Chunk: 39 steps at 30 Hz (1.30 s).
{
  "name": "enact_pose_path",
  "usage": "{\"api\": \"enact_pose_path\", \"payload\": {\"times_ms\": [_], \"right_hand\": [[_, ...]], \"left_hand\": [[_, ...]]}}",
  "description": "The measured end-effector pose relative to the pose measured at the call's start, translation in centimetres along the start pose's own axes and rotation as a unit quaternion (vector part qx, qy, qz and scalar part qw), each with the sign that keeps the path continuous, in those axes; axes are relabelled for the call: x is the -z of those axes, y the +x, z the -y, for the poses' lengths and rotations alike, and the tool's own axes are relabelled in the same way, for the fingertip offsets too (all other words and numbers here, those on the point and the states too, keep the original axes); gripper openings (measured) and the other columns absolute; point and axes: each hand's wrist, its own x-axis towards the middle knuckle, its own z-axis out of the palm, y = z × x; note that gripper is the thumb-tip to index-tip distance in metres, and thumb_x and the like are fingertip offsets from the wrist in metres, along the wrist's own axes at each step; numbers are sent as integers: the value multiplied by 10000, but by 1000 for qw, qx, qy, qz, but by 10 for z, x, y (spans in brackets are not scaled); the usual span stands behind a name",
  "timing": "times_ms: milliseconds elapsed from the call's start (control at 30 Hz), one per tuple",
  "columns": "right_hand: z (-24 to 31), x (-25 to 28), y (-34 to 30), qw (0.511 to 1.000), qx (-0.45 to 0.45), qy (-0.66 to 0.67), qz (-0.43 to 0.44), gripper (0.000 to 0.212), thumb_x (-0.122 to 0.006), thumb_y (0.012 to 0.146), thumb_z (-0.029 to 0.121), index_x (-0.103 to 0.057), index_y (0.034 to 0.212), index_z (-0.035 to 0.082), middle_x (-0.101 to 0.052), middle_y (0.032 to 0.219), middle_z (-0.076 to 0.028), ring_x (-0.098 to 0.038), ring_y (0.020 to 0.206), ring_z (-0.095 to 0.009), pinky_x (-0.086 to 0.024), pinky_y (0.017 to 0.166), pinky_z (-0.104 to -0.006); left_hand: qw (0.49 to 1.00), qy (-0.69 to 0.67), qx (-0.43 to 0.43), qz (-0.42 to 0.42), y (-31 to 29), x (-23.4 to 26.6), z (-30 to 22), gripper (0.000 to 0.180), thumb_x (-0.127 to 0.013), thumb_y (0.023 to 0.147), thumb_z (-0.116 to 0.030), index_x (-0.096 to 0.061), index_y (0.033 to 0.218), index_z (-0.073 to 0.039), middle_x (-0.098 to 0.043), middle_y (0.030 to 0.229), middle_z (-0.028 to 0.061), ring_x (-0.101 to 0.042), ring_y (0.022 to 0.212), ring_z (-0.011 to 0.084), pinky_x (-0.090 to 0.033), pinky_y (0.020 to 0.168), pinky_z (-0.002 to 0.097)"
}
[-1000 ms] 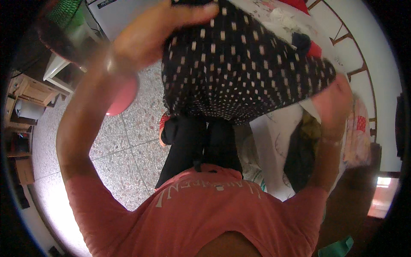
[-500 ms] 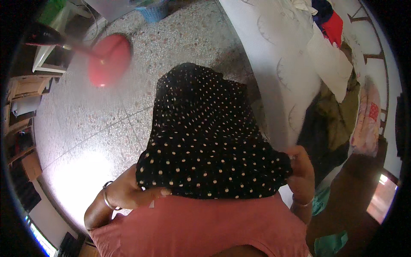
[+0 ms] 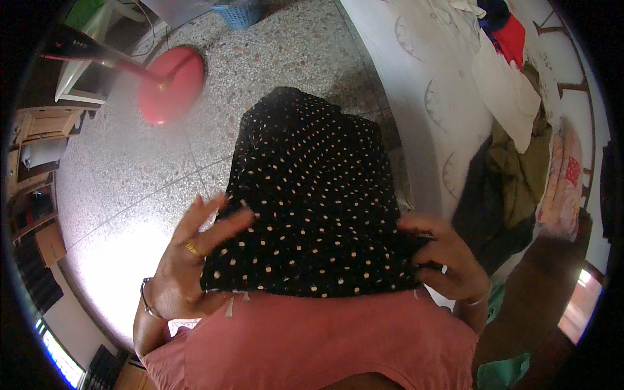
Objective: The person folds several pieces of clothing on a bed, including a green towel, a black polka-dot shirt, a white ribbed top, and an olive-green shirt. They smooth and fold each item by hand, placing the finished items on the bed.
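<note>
A black cloth garment (image 3: 312, 214) with small cream dots hangs down in front of my pink top, its near edge level at my waist. My left hand (image 3: 185, 266) is at the garment's near left corner, fingers spread, two of them stretched over the cloth. A ring and a bracelet show on it. At the near right edge my right hand (image 3: 452, 260) has its fingers curled in on the bunched cloth; the fingertips are partly blurred. The garment's exact kind cannot be made out.
To the right is a bed with a white patterned sheet (image 3: 416, 97), heaped with olive cloth (image 3: 520, 169) and a red cloth (image 3: 510, 42). A pink round stand base (image 3: 172, 84) with a pole rests on the speckled floor. A blue basket (image 3: 237, 14) stands at the back.
My left hand has let go of the near edge, risen along the cloth's left side and spread its fingers. My right hand has shifted slightly inward, drawing the right edge in.
</note>
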Motion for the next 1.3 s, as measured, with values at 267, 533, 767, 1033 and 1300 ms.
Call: {"api": "enact_pose_path", "payload": {"times_ms": [267,533,767,1033,1300], "right_hand": [[-58,-24,33,978,-115,29,-173,77,-527,890,62,-508,944,10,-478,835,-60,-472,784,-131,-415,724,-276],[-196,-49,104,949,-92,-107,-283,189,-577,876,141,-528,1009,16,-549,976,-135,-541,888,-270,-433,796,-320],[-142,-58,83,928,66,-332,-154,547,-683,782,247,-479,1262,80,-416,1336,-194,-388,1250,-388,-317,1012,-504],[-155,-87,87,925,39,-379,-4,825,-752,684,408,-395,1358,92,-318,1399,-257,-320,1294,-435,-268,1041,-572],[-151,-104,99,924,4,-377,-69,882,-740,676,381,-345,1381,29,-342,1365,-296,-333,1271,-445,-251,1041,-579]], "left_hand": [[933,-326,155,-10,24,-30,61,354,-621,875,-159,-525,1186,-22,-590,1073,83,-552,1014,176,-443,889,311],[936,-234,221,-140,87,-85,181,355,-600,886,-137,-469,1188,-3,-570,1021,62,-534,942,125,-438,834,270],[963,217,-87,-133,50,-85,130,616,-721,746,-238,-468,1284,-78,-387,1379,198,-381,1270,369,-306,1060,476],[938,311,-109,103,53,-91,149,808,-764,641,-304,-426,1337,-74,-258,1483,170,-251,1368,338,-290,1093,448],[957,245,-154,-1,72,-74,130,507,-674,703,-137,-524,1172,-15,-591,1119,188,-589,1029,338,-501,854,411]]}}
